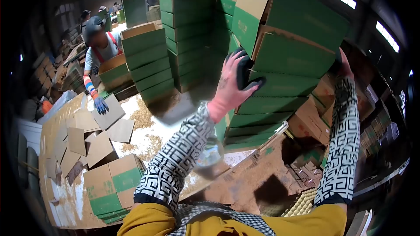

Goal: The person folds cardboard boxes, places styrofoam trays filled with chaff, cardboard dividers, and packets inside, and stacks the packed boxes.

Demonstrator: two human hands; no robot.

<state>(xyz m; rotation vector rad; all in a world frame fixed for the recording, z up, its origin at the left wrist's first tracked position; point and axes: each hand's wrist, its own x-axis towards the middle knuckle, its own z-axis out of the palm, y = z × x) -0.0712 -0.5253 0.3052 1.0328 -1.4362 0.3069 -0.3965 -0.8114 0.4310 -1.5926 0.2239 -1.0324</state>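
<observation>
A tall, leaning stack of green and brown cardboard boxes (pixel 284 57) rises in front of me. My left hand (pixel 234 81), in a pink glove with black fingers, grips the stack's left front corner. Its thumb lies across the front and its fingers reach round the side. On the far right edge, my right hand (pixel 344 64) presses against the stack at a similar height, its fingertips mostly hidden behind the cardboard. The top box (pixel 306 13) sits tilted, with a gap showing under its left side.
More green box stacks (pixel 188 26) stand behind. A co-worker's gloved hand (pixel 101 105) touches a cardboard sheet at left. Loose cardboard pieces (pixel 103 146), sawdust and a green-brown box (pixel 118 181) lie on the table. Egg trays (pixel 302 202) are low at right.
</observation>
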